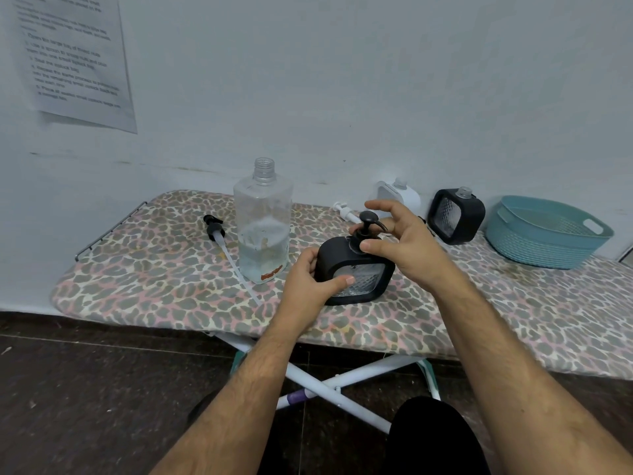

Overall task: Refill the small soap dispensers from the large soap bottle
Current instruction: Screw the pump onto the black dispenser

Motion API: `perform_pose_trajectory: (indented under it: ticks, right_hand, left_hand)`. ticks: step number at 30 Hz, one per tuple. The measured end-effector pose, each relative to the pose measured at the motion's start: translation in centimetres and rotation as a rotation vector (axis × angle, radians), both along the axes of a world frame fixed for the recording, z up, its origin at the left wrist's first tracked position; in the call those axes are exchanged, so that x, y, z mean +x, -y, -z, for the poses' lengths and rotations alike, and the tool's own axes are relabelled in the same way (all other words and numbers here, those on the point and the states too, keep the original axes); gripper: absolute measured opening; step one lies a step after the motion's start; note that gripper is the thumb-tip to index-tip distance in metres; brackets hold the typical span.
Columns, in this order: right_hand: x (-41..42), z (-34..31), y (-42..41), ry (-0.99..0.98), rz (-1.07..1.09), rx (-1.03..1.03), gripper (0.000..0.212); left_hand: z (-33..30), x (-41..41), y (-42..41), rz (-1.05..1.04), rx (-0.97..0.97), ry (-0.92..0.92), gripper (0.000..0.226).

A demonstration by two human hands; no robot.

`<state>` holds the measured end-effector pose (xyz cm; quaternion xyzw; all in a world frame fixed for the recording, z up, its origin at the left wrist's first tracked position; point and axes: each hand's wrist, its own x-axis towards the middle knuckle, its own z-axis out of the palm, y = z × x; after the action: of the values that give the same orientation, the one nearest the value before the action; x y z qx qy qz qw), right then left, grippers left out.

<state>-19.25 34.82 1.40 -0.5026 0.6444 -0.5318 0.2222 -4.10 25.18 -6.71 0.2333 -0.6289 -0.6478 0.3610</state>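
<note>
A black small dispenser (352, 269) stands on the leopard-print ironing board (164, 279), with a black pump head (368, 221) on its neck. My left hand (310, 279) grips the dispenser's left side, thumb across its clear front. My right hand (399, 240) pinches the pump collar between thumb and fingers. The large clear soap bottle (263, 224) stands uncapped to the left, about a third full. Its long black pump (219, 238) lies on the board beside it. A white dispenser (399, 195) and a second black dispenser (457, 216) stand uncapped at the back.
A white pump (344, 211) lies near the white dispenser. A teal plastic basket (544, 231) sits at the board's right end. The wall runs close behind, with a printed sheet (73, 60) taped up at the left. The board's crossed white legs (329, 385) stand over dark floor.
</note>
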Motion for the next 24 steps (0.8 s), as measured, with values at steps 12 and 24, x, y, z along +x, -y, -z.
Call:
perform_pose_trajectory:
  ticks: [12, 24]
  right_hand:
    - [0.6, 0.0, 0.1, 0.024, 0.035, 0.018, 0.074]
    - [0.4, -0.9, 0.0, -0.092, 0.043, 0.019, 0.06]
  left_hand:
    - [-0.1, 0.0, 0.0, -0.013, -0.001, 0.02, 0.05]
    - [0.0, -0.1, 0.0, -0.016, -0.004, 0.012, 0.049]
